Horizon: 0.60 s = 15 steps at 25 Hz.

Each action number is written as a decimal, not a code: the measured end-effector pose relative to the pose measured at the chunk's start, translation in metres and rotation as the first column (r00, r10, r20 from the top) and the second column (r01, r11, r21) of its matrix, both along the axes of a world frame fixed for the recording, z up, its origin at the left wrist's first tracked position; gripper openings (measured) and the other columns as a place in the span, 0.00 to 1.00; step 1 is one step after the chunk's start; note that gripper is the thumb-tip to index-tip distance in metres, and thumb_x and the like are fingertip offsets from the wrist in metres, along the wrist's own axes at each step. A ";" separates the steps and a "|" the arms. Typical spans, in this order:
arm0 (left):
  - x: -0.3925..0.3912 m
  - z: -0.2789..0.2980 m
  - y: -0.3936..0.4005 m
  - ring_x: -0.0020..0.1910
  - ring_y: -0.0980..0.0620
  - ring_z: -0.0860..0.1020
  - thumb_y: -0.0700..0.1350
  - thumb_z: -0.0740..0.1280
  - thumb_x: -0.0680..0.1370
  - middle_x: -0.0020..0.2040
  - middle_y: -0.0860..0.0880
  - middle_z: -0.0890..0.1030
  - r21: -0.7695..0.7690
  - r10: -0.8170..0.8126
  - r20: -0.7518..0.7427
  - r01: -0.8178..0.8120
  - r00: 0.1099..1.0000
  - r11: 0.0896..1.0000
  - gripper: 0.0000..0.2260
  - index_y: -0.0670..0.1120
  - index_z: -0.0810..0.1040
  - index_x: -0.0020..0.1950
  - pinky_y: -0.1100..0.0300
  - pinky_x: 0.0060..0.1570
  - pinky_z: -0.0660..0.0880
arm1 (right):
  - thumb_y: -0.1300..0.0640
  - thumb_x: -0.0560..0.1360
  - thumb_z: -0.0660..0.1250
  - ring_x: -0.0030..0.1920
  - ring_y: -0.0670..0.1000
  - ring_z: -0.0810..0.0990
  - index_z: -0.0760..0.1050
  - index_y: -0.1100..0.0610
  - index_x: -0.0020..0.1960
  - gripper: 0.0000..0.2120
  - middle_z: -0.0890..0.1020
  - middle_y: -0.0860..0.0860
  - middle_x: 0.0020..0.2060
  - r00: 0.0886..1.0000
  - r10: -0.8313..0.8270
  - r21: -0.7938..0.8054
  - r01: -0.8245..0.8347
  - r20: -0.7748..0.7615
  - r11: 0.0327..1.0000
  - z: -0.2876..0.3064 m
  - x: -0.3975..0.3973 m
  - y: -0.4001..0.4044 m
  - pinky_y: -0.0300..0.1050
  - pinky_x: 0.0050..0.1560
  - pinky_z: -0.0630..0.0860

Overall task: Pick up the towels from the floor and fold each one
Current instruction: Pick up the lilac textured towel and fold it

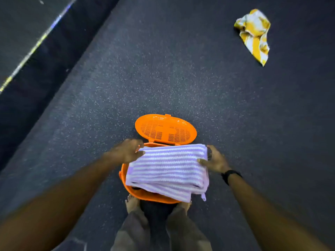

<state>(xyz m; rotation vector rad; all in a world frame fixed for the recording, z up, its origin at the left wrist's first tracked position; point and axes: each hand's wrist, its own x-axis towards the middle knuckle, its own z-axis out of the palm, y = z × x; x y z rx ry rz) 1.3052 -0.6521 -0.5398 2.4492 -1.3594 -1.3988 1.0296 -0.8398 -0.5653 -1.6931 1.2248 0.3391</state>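
Holding a folded purple-and-white striped towel [167, 167] level above an orange basket [143, 193], the person grips it at both short ends. The left hand [126, 151] pinches the far left corner, fingers curled over the top edge; the right hand [214, 160] clasps the right edge, thumb on top and fingers wrapped beneath. The basket stands on the dark speckled floor [163, 78] just ahead of the person's bare feet, its lid [165, 129] swung open and tilted away. The towel covers most of the basket's opening, and its lower layers sag slightly at the near edge.

The step in hand looks like setting the folded towel into the basket. To do it well, both hands should lower together so the layers stay stacked, with the sagging near edge tucked in before release. The towel looks wider than the opening, so it may need easing in at an angle.

A crumpled yellow-and-white towel [253, 33] lies on the floor well apart, toward the far right corner, not yet folded.
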 end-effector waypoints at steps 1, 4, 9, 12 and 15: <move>-0.003 -0.044 0.003 0.63 0.46 0.73 0.53 0.63 0.79 0.64 0.46 0.76 0.033 -0.067 0.047 0.065 0.997 0.997 0.18 0.47 0.71 0.66 0.57 0.59 0.68 | 0.40 0.61 0.76 0.69 0.60 0.69 0.62 0.63 0.73 0.49 0.72 0.58 0.68 0.990 0.108 0.024 -0.106 -0.096 0.994 -0.046 -0.003 -0.001 0.54 0.66 0.68; -0.022 -0.161 0.002 0.76 0.43 0.56 0.61 0.64 0.76 0.77 0.43 0.57 0.128 -0.349 0.195 0.329 0.916 0.935 0.36 0.49 0.53 0.78 0.52 0.72 0.55 | 0.27 0.56 0.62 0.76 0.62 0.54 0.43 0.53 0.79 0.60 0.54 0.59 0.77 0.827 0.468 0.030 -0.484 -0.311 0.875 -0.171 -0.007 0.017 0.55 0.72 0.58; -0.046 -0.278 0.017 0.75 0.36 0.55 0.74 0.72 0.49 0.76 0.36 0.57 0.042 -0.542 0.314 0.559 0.780 0.828 0.63 0.49 0.54 0.78 0.41 0.71 0.43 | 0.25 0.47 0.72 0.71 0.71 0.62 0.47 0.48 0.79 0.68 0.61 0.64 0.74 0.668 0.615 -0.308 -0.742 -0.420 0.596 -0.268 -0.003 0.061 0.70 0.61 0.68; -0.060 -0.309 0.040 0.76 0.36 0.53 0.69 0.76 0.48 0.77 0.36 0.53 0.030 -0.534 0.322 0.555 0.782 0.831 0.66 0.46 0.54 0.79 0.37 0.72 0.50 | 0.24 0.49 0.70 0.74 0.70 0.55 0.52 0.51 0.78 0.65 0.58 0.64 0.75 0.666 0.612 -0.307 -0.743 -0.428 0.595 -0.291 -0.007 0.079 0.72 0.67 0.57; -0.055 -0.335 0.044 0.77 0.37 0.48 0.68 0.77 0.46 0.78 0.38 0.48 0.001 -0.500 0.297 0.524 0.813 0.852 0.70 0.47 0.46 0.79 0.38 0.73 0.48 | 0.22 0.54 0.66 0.75 0.69 0.54 0.46 0.50 0.79 0.64 0.54 0.64 0.76 0.712 0.575 -0.342 -0.700 -0.403 0.626 -0.313 -0.006 0.099 0.72 0.67 0.60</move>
